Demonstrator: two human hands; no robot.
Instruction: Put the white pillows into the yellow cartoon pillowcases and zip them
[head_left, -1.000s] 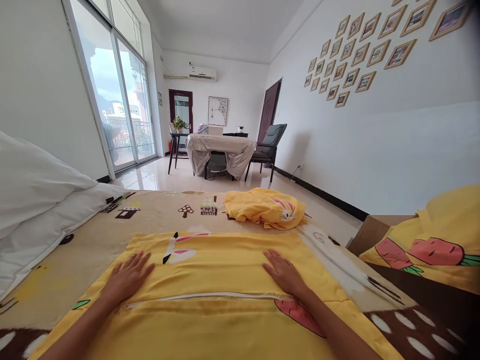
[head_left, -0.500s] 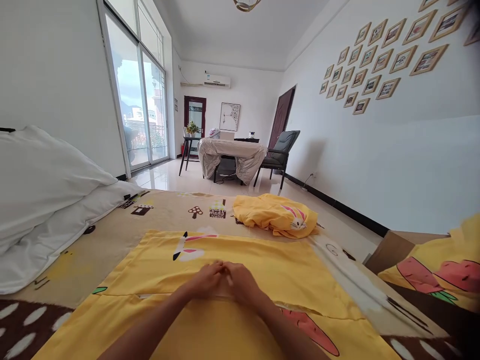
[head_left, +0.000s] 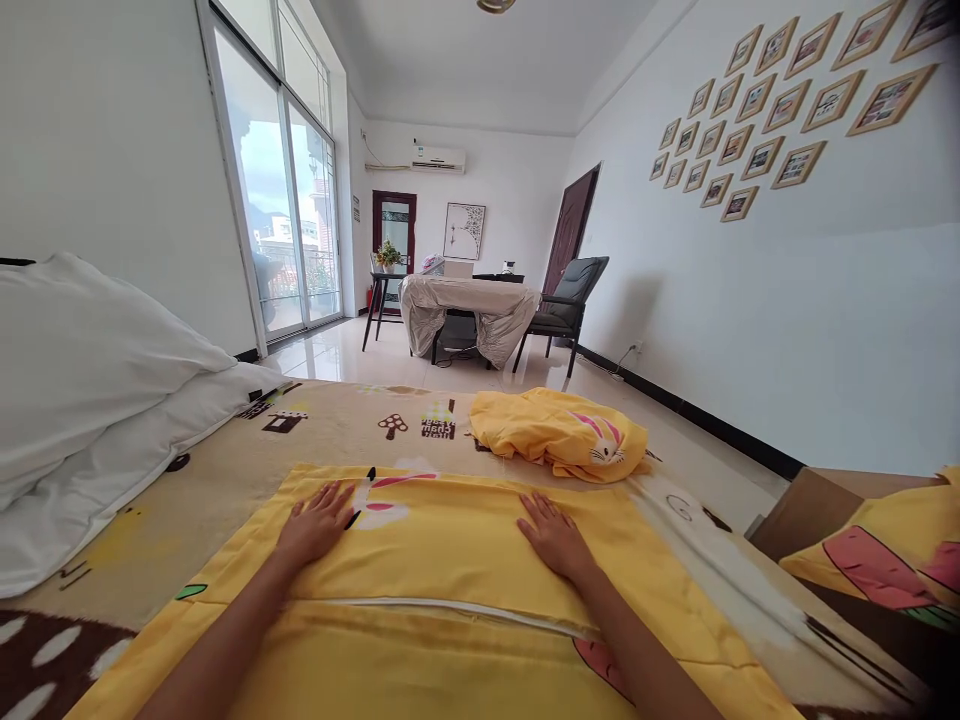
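A yellow printed cloth [head_left: 450,560], which looks like a pillowcase, is spread flat before me, with a rabbit figure at its far edge and part of a carrot print nearer me. A long slit with a pale edge runs across its middle. My left hand [head_left: 316,522] lies open on the far left part of the cloth, beside the rabbit print. On the far right part rests my right hand [head_left: 556,535], open, fingers spread and pointing away. Neither hand grips anything.
Beyond the cloth lies a crumpled yellow cloth [head_left: 559,432] with a rabbit face. A patterned blanket [head_left: 352,420] covers the bed. White bedding [head_left: 97,370] is heaped at left. At right stands a cardboard box [head_left: 806,510] with a yellow carrot-print cloth [head_left: 870,550] over it.
My hands were together at the middle of the cloth. They have moved apart, left and right, and now lie flat with fingers spread. The slit shows more fully.
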